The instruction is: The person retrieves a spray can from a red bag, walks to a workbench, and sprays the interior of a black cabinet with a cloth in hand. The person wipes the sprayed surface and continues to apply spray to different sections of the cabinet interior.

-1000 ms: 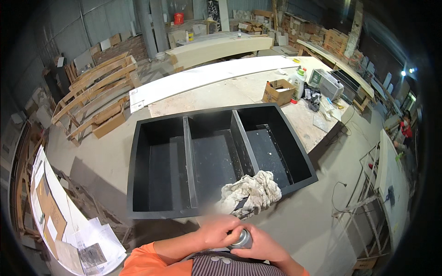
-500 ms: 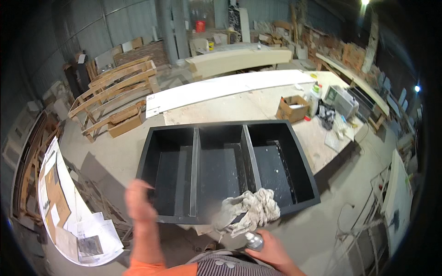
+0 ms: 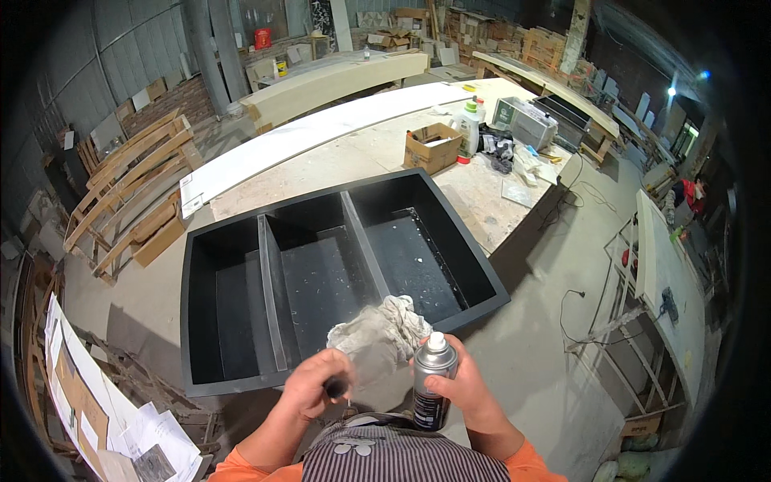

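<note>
My right hand (image 3: 464,386) is closed around a silver and black spray can (image 3: 430,381), held upright with its white nozzle on top. My left hand (image 3: 317,384) is closed on a small dark round piece (image 3: 335,387) that looks like a can cap; its far side is hidden. Just beyond both hands, a crumpled off-white rag (image 3: 401,323) lies over the near rim of a black three-compartment box (image 3: 233,387). Part of the rag looks blurred. White specks show on the floor of the right compartment.
Under the box's far side extends a pale worktable (image 3: 321,157) with a long white panel (image 3: 281,136), a cardboard box (image 3: 434,148) and bottles (image 3: 468,128). Wooden frames (image 3: 132,193) stand left, papers (image 3: 152,434) lie lower left. A person (image 3: 691,193) is far right, past a panel on a metal frame.
My left hand has moved from the box's left edge to the middle, with a dark piece in it. The can has come up and stands upright. The view has swung right.
</note>
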Tool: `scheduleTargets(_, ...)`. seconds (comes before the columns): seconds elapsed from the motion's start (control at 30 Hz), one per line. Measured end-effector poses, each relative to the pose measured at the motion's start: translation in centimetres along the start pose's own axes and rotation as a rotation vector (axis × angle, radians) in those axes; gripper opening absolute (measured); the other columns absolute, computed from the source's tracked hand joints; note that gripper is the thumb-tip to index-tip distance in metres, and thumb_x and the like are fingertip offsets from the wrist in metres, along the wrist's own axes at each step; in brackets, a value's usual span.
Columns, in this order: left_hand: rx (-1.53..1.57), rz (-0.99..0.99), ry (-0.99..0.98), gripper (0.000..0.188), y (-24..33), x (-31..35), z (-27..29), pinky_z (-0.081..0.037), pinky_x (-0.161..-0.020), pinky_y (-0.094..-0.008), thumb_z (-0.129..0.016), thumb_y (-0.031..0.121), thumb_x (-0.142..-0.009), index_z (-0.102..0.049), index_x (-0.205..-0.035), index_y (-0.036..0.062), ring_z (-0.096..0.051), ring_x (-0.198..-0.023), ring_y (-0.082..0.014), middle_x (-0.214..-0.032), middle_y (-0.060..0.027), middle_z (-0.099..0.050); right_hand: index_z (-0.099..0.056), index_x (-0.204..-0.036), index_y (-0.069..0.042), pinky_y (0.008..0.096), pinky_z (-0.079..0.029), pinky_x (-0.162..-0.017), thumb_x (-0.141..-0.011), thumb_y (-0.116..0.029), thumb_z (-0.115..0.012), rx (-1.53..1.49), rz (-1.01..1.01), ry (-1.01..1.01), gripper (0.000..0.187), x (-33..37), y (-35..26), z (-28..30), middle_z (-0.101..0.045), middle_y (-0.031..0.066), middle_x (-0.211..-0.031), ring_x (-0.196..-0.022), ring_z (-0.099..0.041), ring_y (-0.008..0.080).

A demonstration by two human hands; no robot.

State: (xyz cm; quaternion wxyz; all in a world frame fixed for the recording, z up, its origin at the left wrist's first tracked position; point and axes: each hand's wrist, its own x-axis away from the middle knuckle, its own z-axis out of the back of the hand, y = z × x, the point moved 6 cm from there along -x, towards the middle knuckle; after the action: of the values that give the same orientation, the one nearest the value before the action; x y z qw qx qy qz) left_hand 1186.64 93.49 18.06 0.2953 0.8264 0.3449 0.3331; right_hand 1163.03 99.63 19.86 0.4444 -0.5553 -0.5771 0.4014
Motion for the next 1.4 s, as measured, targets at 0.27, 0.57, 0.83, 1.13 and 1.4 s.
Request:
scheduleTargets(0.27,-0.533,0.164,-0.508,0.077,-5.3,0.0,-3.5,-0.051,-0.084,-0.0275,-0.071,0.021,-0.094,-0.027,-0.154,0.0012,-0.057,-0.110,-0.0148,-0.149,-0.0132,-0.046,-0.043,-0.136,-0.007,0.0416,-0.059,-0.082,-0.074,-0.040,-0.088,-0.321,0.082,-0.018,0.083,-0.4,0.2,-1.3,-0.064,0.0192,-0.117,-0.095,-0.071,0.0300)
scheduleTargets(0.57,-0.719,-0.051,-0.408,0.081,-6.8,-0.4,-4.6,-0.045,-0.102,-0.0371,-0.084,0.040,-0.081,-0.047,-0.138,-0.0042,-0.058,-0.116,-0.0231,-0.124,-0.0166,-0.063,-0.013,-0.158,-0.008,0.0407,-0.051,-0.099,-0.094,-0.026,-0.069,0.060,0.435,0.061,0.087,-2.3,-0.9,-1.9,-0.054,0.0202,-0.135,-0.115,-0.063,0.0270)
scheduleTargets(0.83,-1.222,-0.153,-0.212,0.088,-3.6,0.4,-4.5,-0.047,-0.099,-0.0435,-0.083,0.049,-0.078,-0.046,-0.140,0.0007,-0.061,-0.119,-0.0384,-0.126,-0.0240,-0.062,-0.018,-0.157,-0.008,0.0381,-0.051,-0.096,-0.080,-0.006,-0.079,0.174,0.544,0.025,0.098,-2.4,-1.6,-3.1,-0.051,0.0204,-0.140,-0.112,-0.062,0.0228)
scheduleTargets(1.13,-1.045,-0.189,-0.274,0.069,-2.4,0.3,-3.2,-0.052,-0.090,-0.0389,-0.081,0.039,-0.083,-0.054,-0.137,0.0049,-0.067,-0.107,-0.0284,-0.116,-0.0151,-0.068,-0.029,-0.150,-0.017,0.0373,-0.060,-0.069,-0.091,-0.019,-0.064,-0.073,0.442,0.176,0.069,-5.3,-4.9,2.5,-0.061,0.0148,-0.114,-0.083,-0.068,0.0278)
scheduleTargets(1.4,-1.205,-0.455,-0.001,0.070,1.1,-4.9,-1.9,-0.048,-0.101,-0.0404,-0.077,0.034,-0.085,-0.050,-0.142,0.0031,-0.060,-0.120,-0.0350,-0.131,-0.0191,-0.061,-0.048,-0.135,-0.020,0.0392,-0.061,-0.054,-0.100,-0.044,-0.056,-0.498,0.147,0.273,0.043,-3.5,-5.4,2.4,-0.065,0.0158,-0.102,-0.073,-0.069,0.0227)
